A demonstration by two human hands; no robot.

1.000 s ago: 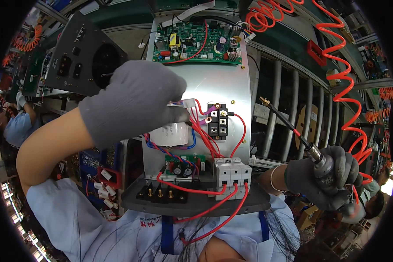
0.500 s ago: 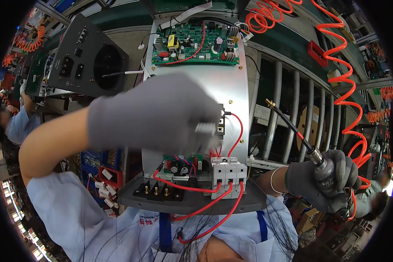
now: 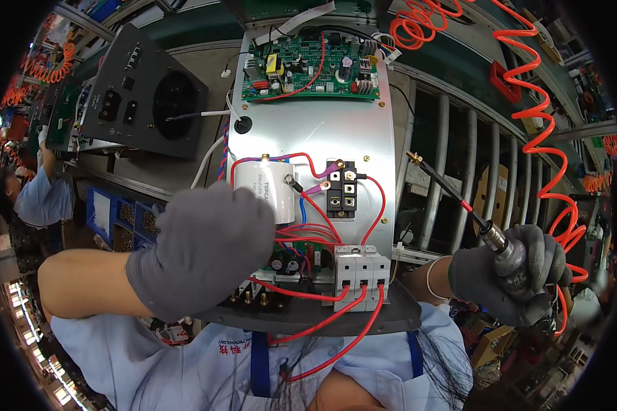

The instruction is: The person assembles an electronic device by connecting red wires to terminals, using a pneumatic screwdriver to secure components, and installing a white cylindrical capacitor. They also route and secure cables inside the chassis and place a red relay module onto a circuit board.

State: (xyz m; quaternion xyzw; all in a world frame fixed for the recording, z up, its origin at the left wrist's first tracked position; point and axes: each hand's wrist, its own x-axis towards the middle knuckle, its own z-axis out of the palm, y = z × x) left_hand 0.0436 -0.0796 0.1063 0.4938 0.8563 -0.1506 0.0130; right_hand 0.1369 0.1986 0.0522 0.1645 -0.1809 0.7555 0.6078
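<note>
My left hand (image 3: 209,250), in a grey glove, is curled closed beside a white cylindrical capacitor (image 3: 267,194). Its back hides the fingertips and whatever they may hold. In my right hand (image 3: 517,274), also gloved, is a pneumatic screwdriver (image 3: 509,259), held off to the right of the metal chassis plate (image 3: 312,130). Its long bit points up and left, with a brass-coloured piece (image 3: 414,159) at the tip. Right of the capacitor sits a black terminal module (image 3: 342,190) with red leads. Nearer me stands a light grey circuit breaker (image 3: 362,274) with red wires.
A green circuit board (image 3: 312,68) lies at the plate's far end. Left of it stands a black panel (image 3: 140,96) with a round fan opening. Metal rollers (image 3: 463,168) and a coiled orange air hose (image 3: 545,137) are on the right. Blue bins (image 3: 127,216) hold small hardware.
My left hand has moved left and toward me from over the plate, uncovering the capacitor and the terminal module. My right hand with the screwdriver has hardly moved.
</note>
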